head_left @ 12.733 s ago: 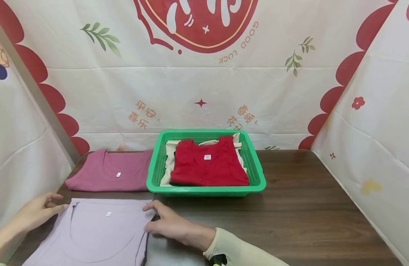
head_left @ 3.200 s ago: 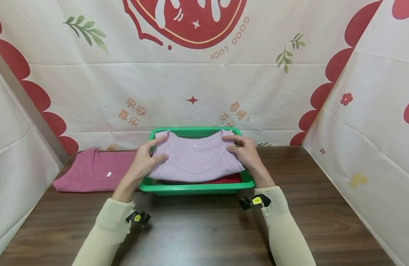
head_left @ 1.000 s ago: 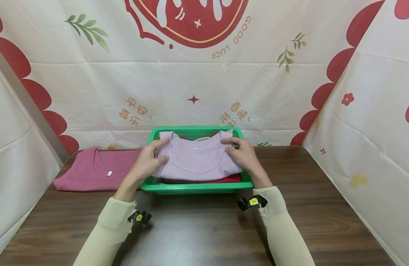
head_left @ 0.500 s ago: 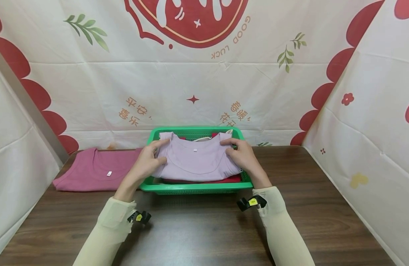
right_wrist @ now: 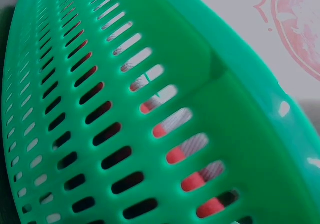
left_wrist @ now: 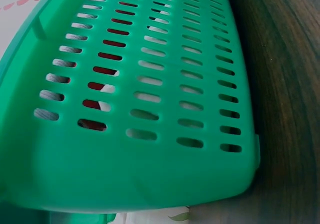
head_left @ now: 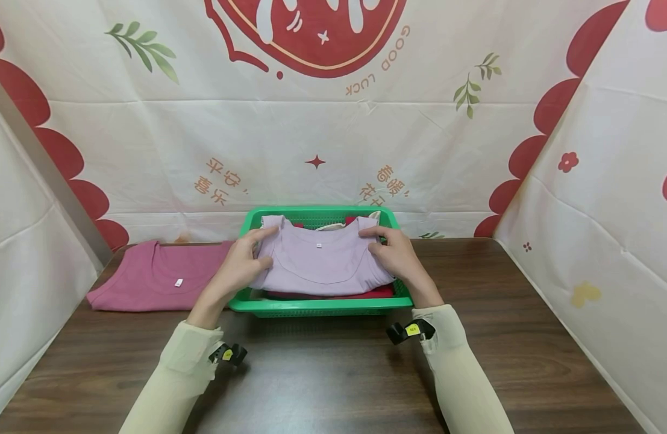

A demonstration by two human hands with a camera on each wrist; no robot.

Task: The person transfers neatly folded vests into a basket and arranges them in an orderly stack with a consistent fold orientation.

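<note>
A folded lilac shirt [head_left: 321, 262] with a wide round neckline and a small white tag lies in the green basket [head_left: 322, 305], over red cloth. My left hand [head_left: 238, 262] holds its left side, the index fingertip by the shoulder and the thumb lower down. On the opposite side my right hand [head_left: 396, 252] holds the shirt likewise, its index finger near the right shoulder. The remaining fingers are mostly hidden. The left wrist view shows the perforated basket wall [left_wrist: 165, 83], and the right wrist view another stretch of wall [right_wrist: 125, 108]; neither shows a hand.
A folded mauve-pink shirt [head_left: 159, 277] lies on the brown wooden table [head_left: 311, 374], left of the basket and close to it. Behind the basket hangs a white printed cloth [head_left: 290, 144], with cloth walls at both sides. Cream fabric [head_left: 333, 227] shows behind the lilac shirt.
Since the oldest frame, both hands have brought the lilac shirt from the front left of the table into the basket, over the red shirt. Over the last second hands and shirt have barely moved.
</note>
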